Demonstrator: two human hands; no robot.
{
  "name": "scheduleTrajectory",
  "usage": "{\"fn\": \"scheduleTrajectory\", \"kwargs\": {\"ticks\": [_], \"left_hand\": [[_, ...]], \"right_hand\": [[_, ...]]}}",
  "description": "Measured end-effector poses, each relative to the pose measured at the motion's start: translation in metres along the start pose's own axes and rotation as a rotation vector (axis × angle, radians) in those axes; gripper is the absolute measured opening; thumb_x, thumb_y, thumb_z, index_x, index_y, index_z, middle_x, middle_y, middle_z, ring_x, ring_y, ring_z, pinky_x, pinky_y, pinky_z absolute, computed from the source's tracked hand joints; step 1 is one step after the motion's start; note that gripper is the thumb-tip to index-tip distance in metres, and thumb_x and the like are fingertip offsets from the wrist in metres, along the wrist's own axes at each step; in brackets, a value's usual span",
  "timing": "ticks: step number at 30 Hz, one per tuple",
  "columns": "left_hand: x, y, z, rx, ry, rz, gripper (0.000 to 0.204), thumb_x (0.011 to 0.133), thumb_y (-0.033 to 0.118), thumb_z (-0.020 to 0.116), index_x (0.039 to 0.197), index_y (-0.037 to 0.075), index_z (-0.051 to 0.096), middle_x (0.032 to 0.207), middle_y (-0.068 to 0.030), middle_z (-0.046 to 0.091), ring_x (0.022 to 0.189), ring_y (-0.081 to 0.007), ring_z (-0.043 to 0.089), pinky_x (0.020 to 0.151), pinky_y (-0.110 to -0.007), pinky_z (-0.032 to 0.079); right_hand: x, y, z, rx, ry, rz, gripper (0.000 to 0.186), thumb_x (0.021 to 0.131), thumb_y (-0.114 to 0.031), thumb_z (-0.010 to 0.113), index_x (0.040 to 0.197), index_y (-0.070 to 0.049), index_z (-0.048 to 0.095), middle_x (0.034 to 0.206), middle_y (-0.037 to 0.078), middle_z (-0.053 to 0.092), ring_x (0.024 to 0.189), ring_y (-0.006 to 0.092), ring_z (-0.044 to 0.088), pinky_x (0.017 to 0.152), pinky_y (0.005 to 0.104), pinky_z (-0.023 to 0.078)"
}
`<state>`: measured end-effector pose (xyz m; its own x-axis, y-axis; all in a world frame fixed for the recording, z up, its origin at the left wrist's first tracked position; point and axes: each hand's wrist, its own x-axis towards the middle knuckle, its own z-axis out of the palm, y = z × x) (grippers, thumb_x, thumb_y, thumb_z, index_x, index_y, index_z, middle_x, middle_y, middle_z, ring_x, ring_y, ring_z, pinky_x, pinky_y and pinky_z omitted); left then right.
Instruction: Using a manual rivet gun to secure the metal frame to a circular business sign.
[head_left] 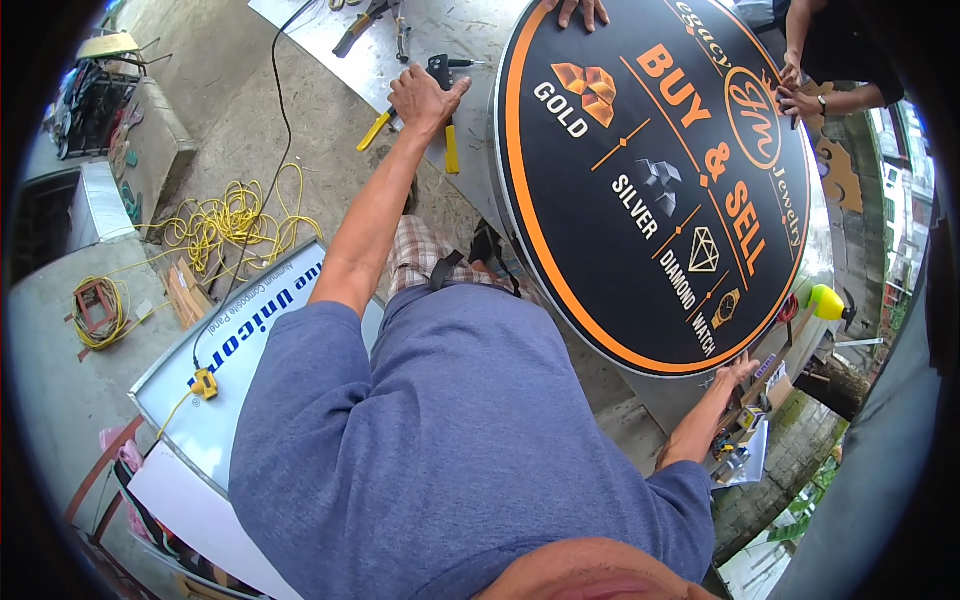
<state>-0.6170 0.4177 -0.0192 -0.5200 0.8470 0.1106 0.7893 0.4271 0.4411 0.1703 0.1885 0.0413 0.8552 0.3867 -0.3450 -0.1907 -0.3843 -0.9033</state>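
Note:
A big round sign (560, 200) with a black face, an orange ring and a silver rim lies flat in front of me. My left hand (425, 97) reaches far forward and is closed around a hand tool with yellow handles (451, 150) on the metal sheet (470, 30) beside the sign's left rim. My right hand (739, 370) rests with spread fingers against the sign's near right rim. Another person's hand (581, 10) presses the sign's far edge. A second person's hands (797, 92) work at its far right edge.
A loose coil of yellow cable (232, 215) lies on the concrete to the left, crossed by a black cable (283, 110). A white panel (225, 345) leans by my left side. Pliers (365, 22) lie on the far sheet. Small boxes and parts (745, 440) sit under my right hand.

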Motion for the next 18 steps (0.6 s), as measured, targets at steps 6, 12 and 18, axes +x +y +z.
{"fn": "scheduleTrajectory", "kwargs": {"ticks": [6, 12, 18], "left_hand": [[0.033, -0.022, 0.004, 0.122, -0.251, 0.039, 0.099, 0.066, 0.054, 0.083, 0.136, -0.003, 0.042, 0.125, -0.0261, 0.054, 0.121, -0.0417, 0.05, 0.098, -0.056, 0.044], [0.035, -0.063, -0.006, -0.157, -0.231, 0.211, 0.085, 0.063, 0.042, 0.082, 0.127, -0.003, 0.048, 0.115, -0.025, 0.057, 0.11, -0.0433, 0.054, 0.095, -0.05, 0.047], [0.034, -0.069, -0.052, -0.635, -0.409, 0.184, 0.074, 0.065, 0.051, 0.085, 0.109, -0.003, 0.06, 0.098, -0.0188, 0.06, 0.094, -0.0338, 0.059, 0.084, -0.044, 0.05]], "right_hand": [[-0.071, 0.031, -0.061, -0.065, 0.409, -0.052, 0.077, 0.099, -0.062, 0.031, 0.141, -0.002, 0.052, 0.137, 0.017, 0.059, 0.128, 0.034, 0.053, 0.107, 0.0501, 0.038], [-0.29, 0.072, 0.02, -0.427, 0.191, -0.352, 0.044, 0.101, -0.04, 0.048, 0.11, -0.002, 0.069, 0.098, 0.012, 0.069, 0.076, 0.0166, 0.063, 0.063, 0.0286, 0.05], [-0.547, 0.034, 0.272, -0.421, -0.748, -0.381, 0.033, 0.1, -0.02, 0.06, 0.124, 0.003, 0.064, 0.116, 0.015, 0.071, 0.111, 0.0227, 0.066, 0.097, 0.0336, 0.051]]}}
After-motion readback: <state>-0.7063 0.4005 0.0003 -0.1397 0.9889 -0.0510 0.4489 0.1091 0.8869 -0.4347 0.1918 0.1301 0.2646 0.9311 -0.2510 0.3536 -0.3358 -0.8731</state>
